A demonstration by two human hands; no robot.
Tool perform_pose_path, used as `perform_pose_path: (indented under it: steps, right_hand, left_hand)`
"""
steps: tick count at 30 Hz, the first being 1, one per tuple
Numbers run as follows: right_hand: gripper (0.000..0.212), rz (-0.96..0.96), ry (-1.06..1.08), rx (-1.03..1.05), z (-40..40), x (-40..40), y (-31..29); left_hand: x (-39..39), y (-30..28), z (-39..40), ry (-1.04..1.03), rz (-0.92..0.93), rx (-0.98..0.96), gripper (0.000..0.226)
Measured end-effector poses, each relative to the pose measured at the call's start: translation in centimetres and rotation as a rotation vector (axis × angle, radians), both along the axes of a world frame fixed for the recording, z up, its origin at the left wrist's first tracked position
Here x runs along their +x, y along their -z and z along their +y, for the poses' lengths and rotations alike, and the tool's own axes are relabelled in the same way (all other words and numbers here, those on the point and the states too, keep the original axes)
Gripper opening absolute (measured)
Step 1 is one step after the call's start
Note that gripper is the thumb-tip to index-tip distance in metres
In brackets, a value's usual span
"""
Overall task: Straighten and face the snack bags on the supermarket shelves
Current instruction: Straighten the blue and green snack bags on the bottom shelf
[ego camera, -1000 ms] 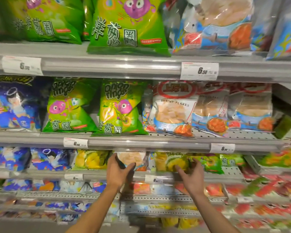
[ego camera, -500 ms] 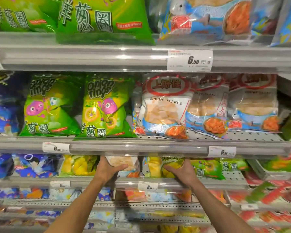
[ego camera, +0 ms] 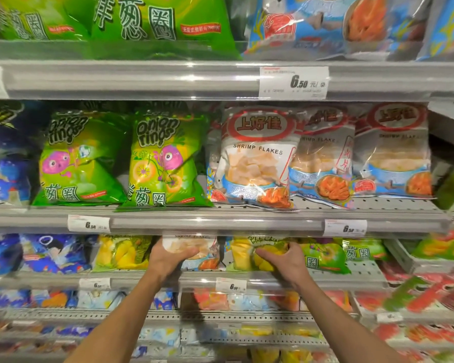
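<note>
On the third shelf (ego camera: 131, 279) down, our left hand (ego camera: 168, 260) has its grip curled round the lower part of a small shrimp flakes bag (ego camera: 192, 247), thumb across the front, fingers behind where we cannot see them. That bag stands upright, its long axis vertical, directly ahead of and above the palm, so we judge any squaring-up comes from a turn of the wrist rather than a reach. Its top is cut off by the price rail (ego camera: 220, 224) of the shelf above; only part of the lettering shows.

Just beside it to the right, our right hand (ego camera: 286, 260) grips a yellow potato chips bag (ego camera: 249, 255), fingers wrapped over its front from the right side. This bag leans against a green onion rings bag (ego camera: 325, 255) lying tilted further right. The two held bags stand close, with a narrow gap between them. Each hand is nearest its own bag.

Lower shelves are blurred; we cannot read those packets.
</note>
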State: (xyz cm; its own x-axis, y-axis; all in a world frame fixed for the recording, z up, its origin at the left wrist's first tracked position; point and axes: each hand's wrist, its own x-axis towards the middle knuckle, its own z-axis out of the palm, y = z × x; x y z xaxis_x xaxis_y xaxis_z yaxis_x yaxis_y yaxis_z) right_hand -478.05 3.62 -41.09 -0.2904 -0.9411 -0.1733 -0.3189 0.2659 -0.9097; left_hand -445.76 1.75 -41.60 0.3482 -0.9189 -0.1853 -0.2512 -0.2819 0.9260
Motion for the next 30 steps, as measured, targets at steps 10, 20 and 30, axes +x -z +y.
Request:
perform_pose_path:
  steps: [10,20,30]
  right_hand:
    - [0.127,-0.087,0.099,-0.039,3.4,-1.9,-2.3]
    - [0.083,-0.139,0.203,-0.009,10.3,-7.0,-1.6]
    - [0.059,-0.175,0.306,-0.007,15.4,-10.4,-0.2]
  left_hand:
    - [-2.0,-2.2,0.9,0.014,0.032,0.041,0.062]
    - [-9.7,-2.4,0.7,0.092,0.027,0.109,0.079]
    - [-15.5,-2.2,1.2,0.187,0.077,0.082,0.067]
